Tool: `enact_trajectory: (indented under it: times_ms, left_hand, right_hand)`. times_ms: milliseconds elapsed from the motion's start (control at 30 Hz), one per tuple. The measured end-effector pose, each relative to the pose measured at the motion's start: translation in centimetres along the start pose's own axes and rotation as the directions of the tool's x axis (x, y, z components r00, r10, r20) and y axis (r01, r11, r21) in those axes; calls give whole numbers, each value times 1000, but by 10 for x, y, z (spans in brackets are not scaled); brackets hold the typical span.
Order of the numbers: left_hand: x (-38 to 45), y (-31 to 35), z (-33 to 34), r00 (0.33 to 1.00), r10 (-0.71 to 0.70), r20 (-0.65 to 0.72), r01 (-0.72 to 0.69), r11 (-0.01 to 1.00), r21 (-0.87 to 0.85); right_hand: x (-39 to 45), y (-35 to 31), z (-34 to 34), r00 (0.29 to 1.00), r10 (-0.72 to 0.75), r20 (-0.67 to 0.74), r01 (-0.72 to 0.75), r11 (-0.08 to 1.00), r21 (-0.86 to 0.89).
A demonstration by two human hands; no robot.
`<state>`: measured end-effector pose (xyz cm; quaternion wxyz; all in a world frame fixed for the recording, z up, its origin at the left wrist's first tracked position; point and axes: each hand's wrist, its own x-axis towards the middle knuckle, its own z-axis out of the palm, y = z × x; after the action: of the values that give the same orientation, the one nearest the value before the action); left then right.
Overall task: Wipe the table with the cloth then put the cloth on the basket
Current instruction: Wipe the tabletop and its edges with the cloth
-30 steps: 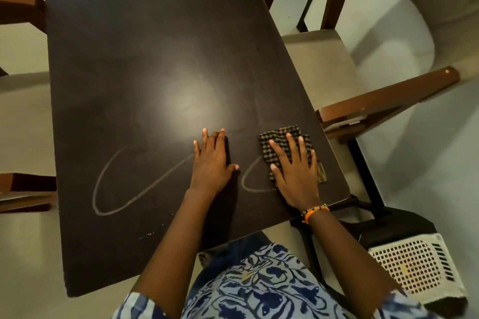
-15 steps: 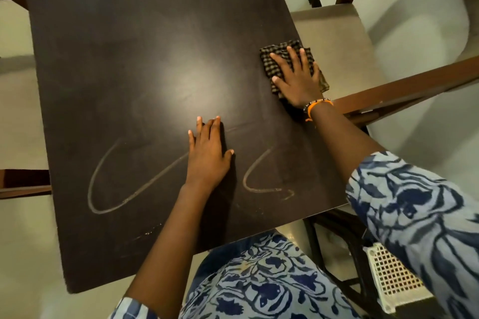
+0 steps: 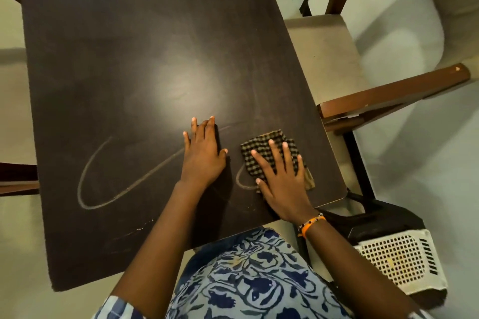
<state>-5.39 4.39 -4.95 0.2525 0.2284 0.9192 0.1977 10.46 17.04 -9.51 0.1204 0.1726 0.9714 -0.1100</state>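
**Cloth under the right hand, chalk line to its left**

The cloth (image 3: 269,149) lies on the dark counter (image 3: 145,41), near its right edge and close to the person. It is checked, folded small, and flat.

Far to the left, a pale chalk loop (image 3: 89,176) curls across the counter. It runs right, under the left hand (image 3: 203,155). That hand is open and flat on the counter, holding nothing, just pressing down.

Next comes a short chalk curl (image 3: 241,180). Its right end goes under the cloth. The right hand (image 3: 282,179) lies flat on top of the cloth, fingers spread. It presses the cloth down and does not grip it.

So the marks left to wipe are all to the left of the cloth. The right hand is the one on it, so I think the next wipe must slide left, and the left hand is in the way of the long line.

The white basket (image 3: 404,259) sits on the floor, low at the right, on the right hand's side. The cloth is not there yet.
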Motion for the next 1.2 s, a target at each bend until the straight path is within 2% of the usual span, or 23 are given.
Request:
enact_trajectory:
  times_ms: [133, 400, 500, 633, 833, 933, 1033, 1200]
  left_hand:
    - [-1, -9, -4, 999, -43, -14, 43, 999, -5]
    - [-4, -9, 1, 997, -72, -11, 72, 997, -30]
    - [-3, -10, -1, 997, -77, -17, 76, 995, -58]
    - [-5, -13, -6, 997, -78, -24, 77, 996, -36]
    - [-12, -33, -17, 999, -41, -8, 40, 999, -26]
    - [-17, -45, -21, 999, -42, -16, 41, 998, -45]
    - [-21, -55, -25, 997, -55, -53, 51, 996, -78]
    - [-19, -67, -28, 984, -115, -132, 96, 985, -141]
  right_hand:
    - [47, -4, -17, 1000, -8, 20, 8, 1000, 22]
    - [199, -20, -58, 1000, -1, 19, 1, 999, 39]
    - [224, -29, -66, 999, 22, 42, -25, 998, 65]
    - [183, -39, -56, 1000, -5, 29, 4, 999, 39]
    - [34, -43, -7, 994, -112, -13, 112, 994, -13]
    - [-13, -41, 11, 990, -141, 5, 141, 989, -43]
    - [-5, -44, 8, 989, -147, 10, 148, 987, -59]
    - [77, -65, -12, 986, -163, 35, 164, 986, -40]
